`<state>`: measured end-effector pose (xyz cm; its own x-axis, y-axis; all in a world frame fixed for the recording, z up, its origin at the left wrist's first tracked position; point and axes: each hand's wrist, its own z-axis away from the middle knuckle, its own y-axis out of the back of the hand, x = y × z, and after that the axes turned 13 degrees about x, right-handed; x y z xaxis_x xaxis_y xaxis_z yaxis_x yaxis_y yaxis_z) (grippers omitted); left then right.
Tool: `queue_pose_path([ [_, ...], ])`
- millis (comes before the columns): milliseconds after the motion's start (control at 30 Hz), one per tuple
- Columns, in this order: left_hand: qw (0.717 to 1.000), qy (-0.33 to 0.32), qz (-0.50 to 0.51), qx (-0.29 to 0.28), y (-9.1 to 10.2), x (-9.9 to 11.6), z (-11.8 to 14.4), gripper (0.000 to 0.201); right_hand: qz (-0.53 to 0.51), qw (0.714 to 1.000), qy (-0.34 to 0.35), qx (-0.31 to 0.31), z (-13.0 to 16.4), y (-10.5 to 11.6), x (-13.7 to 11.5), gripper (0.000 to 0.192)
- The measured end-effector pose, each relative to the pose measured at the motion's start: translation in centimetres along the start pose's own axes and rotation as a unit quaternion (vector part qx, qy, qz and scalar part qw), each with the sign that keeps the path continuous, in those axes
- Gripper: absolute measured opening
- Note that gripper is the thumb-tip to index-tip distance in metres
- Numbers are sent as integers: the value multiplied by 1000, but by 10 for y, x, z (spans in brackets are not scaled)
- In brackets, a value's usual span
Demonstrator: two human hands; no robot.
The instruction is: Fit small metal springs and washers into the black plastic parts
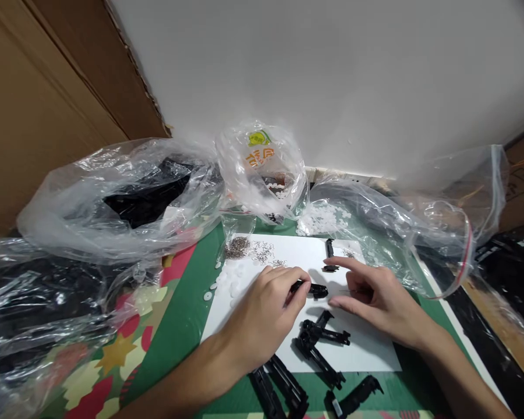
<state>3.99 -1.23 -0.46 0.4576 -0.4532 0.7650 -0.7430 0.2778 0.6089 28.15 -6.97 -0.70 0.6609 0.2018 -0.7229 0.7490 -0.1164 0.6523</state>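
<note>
My left hand (273, 302) is closed on a small black plastic part (318, 290), whose right end sticks out past the fingertips over a white sheet (358, 343). To the right of it, my right hand (371, 291) has thumb and forefinger spread apart, with nothing between them. Another black piece (330, 251) stands out on the sheet just beyond the right forefinger. Nearer me lie several similar black parts (318, 352), some on the sheet and some (283, 387) over its front edge.
Small brown metal pieces (237, 247) and white discs (233, 276) lie at the sheet's left. Behind are a printed plastic bag (262, 174) and white plastic bits (323, 218). Clear bags with black contents (148, 192) stand left; a zip bag (445, 238) lies right. Cardboard (48, 75) rises at left.
</note>
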Motion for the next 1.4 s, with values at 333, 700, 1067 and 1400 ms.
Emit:
queue_pose_path([
  [333,997,-62,-42,-19,-8,-12,4,25,-125,973,64,185,1,-9,1,36],
  [700,994,-84,-60,-33,-9,-13,3,22,-135,966,152,159,8,-23,7,24],
  [1067,993,-94,-61,-25,-11,-17,5,19,-64,972,161,161,6,-25,11,21],
  [1400,995,-80,-57,-34,-10,-16,3,21,-41,965,198,168,5,-27,13,21],
])
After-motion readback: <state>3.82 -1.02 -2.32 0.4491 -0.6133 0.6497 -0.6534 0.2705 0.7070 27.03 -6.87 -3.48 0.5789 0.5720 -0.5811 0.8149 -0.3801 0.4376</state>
